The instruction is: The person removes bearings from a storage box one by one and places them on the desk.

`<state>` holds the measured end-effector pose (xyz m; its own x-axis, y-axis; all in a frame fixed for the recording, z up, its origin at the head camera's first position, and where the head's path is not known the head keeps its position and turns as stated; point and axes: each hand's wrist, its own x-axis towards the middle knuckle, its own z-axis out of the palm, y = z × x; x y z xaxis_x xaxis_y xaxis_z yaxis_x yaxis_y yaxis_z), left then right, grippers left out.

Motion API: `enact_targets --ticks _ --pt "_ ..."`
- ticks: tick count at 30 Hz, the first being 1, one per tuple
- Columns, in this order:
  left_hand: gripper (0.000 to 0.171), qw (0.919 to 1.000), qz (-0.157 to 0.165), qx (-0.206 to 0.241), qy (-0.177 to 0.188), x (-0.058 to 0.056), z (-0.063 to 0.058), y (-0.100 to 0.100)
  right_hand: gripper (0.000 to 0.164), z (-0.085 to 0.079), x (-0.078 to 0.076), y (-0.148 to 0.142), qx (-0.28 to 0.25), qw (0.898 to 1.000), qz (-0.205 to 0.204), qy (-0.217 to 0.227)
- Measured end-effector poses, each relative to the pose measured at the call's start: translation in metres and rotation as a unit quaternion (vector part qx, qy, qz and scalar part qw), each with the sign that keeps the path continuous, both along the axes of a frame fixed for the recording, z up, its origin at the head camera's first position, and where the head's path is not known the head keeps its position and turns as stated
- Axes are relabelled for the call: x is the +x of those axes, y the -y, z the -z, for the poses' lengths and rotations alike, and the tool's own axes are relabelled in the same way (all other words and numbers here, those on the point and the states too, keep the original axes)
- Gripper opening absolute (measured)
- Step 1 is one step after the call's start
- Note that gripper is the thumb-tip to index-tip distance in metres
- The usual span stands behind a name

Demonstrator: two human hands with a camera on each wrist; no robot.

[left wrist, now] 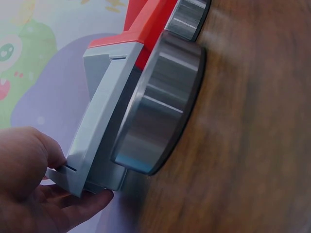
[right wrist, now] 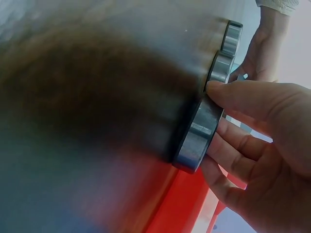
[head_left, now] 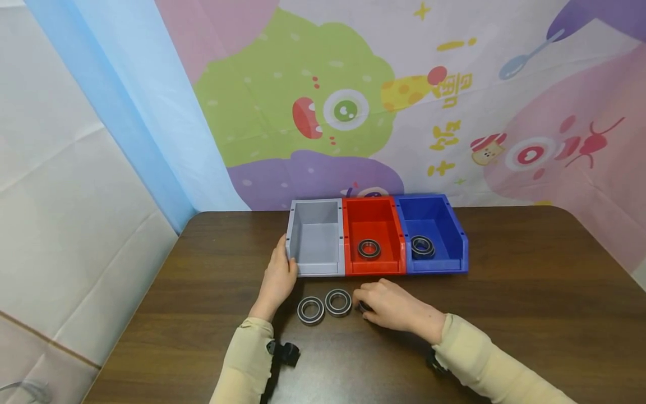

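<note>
My left hand grips the front left corner of the grey bin, with the thumb on one side of the wall and fingers on the other in the left wrist view. My right hand pinches a ball bearing between thumb and fingers, at the tabletop before the red bin; the hand partly hides it in the head view. To its left two more bearings lie flat, a nearer one and a farther one. One bearing lies in the red bin.
A blue bin stands at the right end of the joined row, with a bearing in its left part. The grey bin shows a bare floor. The brown table meets a printed cloth behind the bins.
</note>
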<state>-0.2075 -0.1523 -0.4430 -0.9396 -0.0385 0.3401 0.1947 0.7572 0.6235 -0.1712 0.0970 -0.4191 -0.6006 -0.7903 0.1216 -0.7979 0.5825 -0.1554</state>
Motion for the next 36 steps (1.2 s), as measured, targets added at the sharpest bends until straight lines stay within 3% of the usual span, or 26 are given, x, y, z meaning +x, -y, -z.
enact_targets --ticks 36 --pt "0.056 1.0000 0.001 0.003 0.007 -0.0002 -0.0006 -0.0013 0.024 0.0016 0.0014 -0.0001 0.000 1.000 -0.010 -0.008"
